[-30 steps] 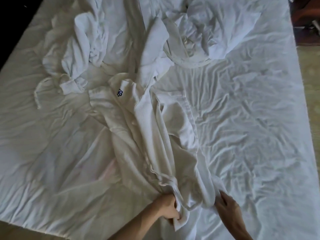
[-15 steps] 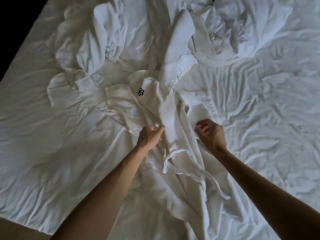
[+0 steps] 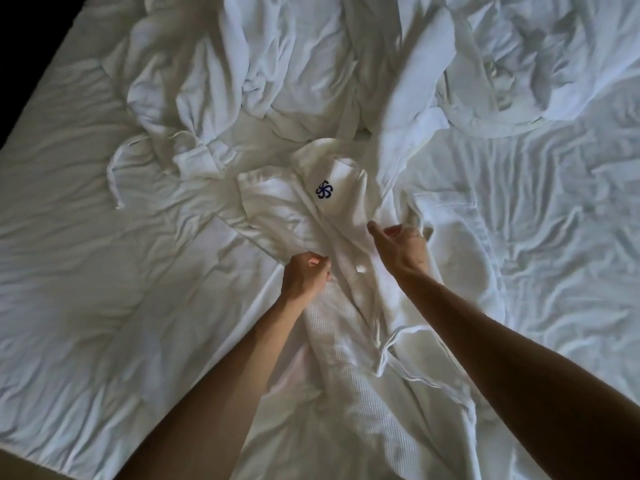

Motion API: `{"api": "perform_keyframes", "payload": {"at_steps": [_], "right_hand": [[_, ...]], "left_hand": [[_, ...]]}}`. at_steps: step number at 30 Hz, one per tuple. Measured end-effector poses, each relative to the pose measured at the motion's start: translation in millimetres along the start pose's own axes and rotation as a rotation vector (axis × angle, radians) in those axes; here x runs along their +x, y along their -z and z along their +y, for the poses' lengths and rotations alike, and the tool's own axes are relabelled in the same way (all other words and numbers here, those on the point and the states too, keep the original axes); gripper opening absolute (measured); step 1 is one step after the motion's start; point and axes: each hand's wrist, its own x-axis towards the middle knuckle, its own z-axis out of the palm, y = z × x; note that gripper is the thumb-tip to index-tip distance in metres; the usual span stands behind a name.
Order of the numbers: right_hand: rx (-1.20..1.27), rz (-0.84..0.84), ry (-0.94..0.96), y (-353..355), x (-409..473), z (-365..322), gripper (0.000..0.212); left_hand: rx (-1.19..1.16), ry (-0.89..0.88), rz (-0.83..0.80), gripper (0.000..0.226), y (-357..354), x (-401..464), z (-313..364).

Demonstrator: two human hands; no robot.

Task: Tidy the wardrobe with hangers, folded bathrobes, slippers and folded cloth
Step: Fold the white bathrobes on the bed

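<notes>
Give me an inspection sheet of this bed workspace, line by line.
Surface: bed sheet, white, heavily wrinkled.
Job's things: bathrobe with blue logo, spread unfolded; its belt loose.
Clutter: crumpled white robe at the upper left, its cord trailing; a bunched white pile at the upper right.
Hands: left hand and right hand each grip the robe's front fabric.
Cables: nothing seen.
Surroundings: dark floor past the left edge.

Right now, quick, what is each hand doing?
Left hand: fingers curled, pinching the white waffle-weave bathrobe.
Right hand: gripping the same bathrobe's front edge.
</notes>
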Motion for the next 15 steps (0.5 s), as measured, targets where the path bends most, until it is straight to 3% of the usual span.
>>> {"api": "perform_keyframes", "payload": {"at_steps": [2,6,12,15], "right_hand": [[-0.073,-0.025,0.031,-4.5,0.3,-6.3,0.061],[-0.122,-0.054,0.036,-16.6,9.3,-31.3,0.035],[0.207,-0.063,-0.123,-20.8,5.7,-21.5,0.010],[0.343,-0.115,-0.183,-20.9,-2.4,-11.7,0.022]], "left_hand": [[-0.025,-0.003,0.003,0.021,-4.7,1.7,3.4],[-0.023,-0.034,0.016,0.019,-13.9,-1.3,9.7],[-0.057,-0.164,0.148,0.023,-11.1,4.9,41.0],[-0.018,-0.260,0.174,0.024,-15.4,7.0,68.7]]}}
